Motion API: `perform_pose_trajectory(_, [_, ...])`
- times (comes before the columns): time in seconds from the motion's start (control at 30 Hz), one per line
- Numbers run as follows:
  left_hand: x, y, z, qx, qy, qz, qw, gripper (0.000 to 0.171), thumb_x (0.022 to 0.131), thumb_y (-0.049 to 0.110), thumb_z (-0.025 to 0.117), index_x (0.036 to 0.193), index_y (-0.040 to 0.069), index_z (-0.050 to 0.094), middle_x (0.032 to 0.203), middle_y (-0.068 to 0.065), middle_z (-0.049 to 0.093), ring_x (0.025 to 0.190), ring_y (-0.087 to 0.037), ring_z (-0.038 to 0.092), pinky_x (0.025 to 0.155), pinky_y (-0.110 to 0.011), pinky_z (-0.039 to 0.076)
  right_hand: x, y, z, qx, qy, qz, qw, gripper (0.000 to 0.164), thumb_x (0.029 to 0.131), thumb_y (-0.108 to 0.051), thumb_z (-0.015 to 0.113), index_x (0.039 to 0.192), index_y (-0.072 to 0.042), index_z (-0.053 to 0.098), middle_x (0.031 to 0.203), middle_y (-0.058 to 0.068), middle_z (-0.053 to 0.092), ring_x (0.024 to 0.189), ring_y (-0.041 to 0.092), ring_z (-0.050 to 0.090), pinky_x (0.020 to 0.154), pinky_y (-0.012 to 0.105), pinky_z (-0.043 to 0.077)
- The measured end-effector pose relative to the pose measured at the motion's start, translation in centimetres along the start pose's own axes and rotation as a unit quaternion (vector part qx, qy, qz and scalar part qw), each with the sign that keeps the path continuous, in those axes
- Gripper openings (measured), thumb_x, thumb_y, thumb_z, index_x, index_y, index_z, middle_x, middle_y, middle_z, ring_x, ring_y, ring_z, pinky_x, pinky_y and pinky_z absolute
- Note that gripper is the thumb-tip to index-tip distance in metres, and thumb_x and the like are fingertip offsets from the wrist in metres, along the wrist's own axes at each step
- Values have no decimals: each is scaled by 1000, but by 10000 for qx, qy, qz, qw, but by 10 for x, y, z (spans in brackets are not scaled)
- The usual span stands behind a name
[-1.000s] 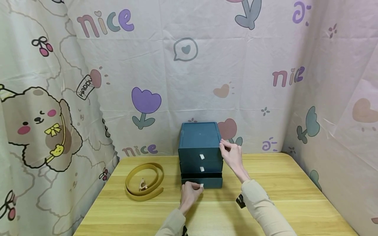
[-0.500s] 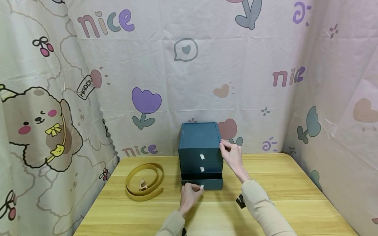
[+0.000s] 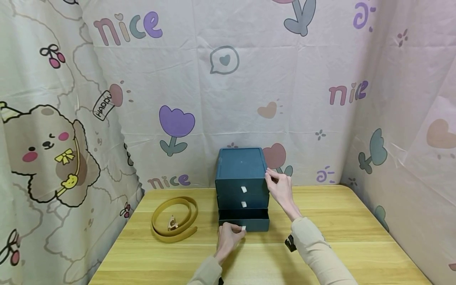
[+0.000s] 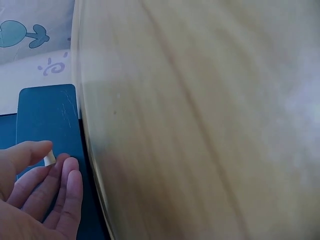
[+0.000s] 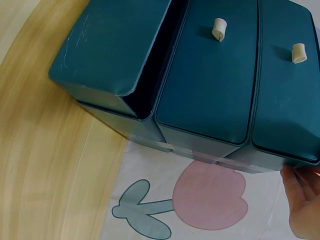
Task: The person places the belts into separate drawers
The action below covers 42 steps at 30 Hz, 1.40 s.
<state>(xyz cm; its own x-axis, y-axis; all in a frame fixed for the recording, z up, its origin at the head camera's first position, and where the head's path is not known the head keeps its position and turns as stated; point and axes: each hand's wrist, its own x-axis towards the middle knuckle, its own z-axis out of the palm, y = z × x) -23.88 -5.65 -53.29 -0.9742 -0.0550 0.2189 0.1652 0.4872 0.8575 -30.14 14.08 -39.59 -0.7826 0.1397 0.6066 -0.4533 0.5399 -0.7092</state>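
Observation:
A teal three-drawer box point(image 3: 242, 163) stands at the back middle of the table, its bottom drawer point(image 3: 257, 225) partly pulled out. My left hand point(image 3: 228, 239) pinches the white pull tab point(image 4: 49, 158) of that drawer between thumb and finger, as the left wrist view also shows. At the box's upper right front edge, my right hand point(image 3: 280, 189) holds the corner with thumb and fingertips. The top drawer point(image 5: 287, 100) and the middle drawer point(image 5: 212, 75) are closed, each with a white tab. What I see of the bottom drawer's inside is dark.
A mustard-yellow belt point(image 3: 156, 229) lies coiled on the wooden table point(image 3: 356, 233) to the left of the box, with a small gold-coloured metal piece point(image 3: 172, 224) inside the coil. A printed curtain point(image 3: 228, 99) hangs behind and at both sides.
The bottom drawer has slid a little farther out toward me, with my left hand moving along on its tab. My right hand has stayed at the box's corner.

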Motion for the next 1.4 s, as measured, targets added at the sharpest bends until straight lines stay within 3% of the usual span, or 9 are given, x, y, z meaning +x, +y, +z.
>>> perform_pose_trajectory(0.73, [-11, 0, -7, -41, -231, -9, 9997, 10, 76, 13, 85, 82, 5, 81, 76, -6, 77, 71, -12, 68, 64, -25, 55, -1, -1, 0, -1, -39, -15, 10000, 27, 97, -15, 66, 118, -1, 73, 122, 16, 73, 104, 31, 73, 84, 45, 60])
perform_pose_trajectory(1.4, [-18, 2, -13, 75, -386, 12, 9992, 8, 74, 13, 85, 79, 8, 82, 73, -3, 77, 70, -8, 65, 61, -22, 52, -2, -1, 0, -55, -30, 1, 10000, 26, 97, -15, 66, 118, -2, 73, 122, 14, 73, 102, 31, 73, 82, 45, 60])
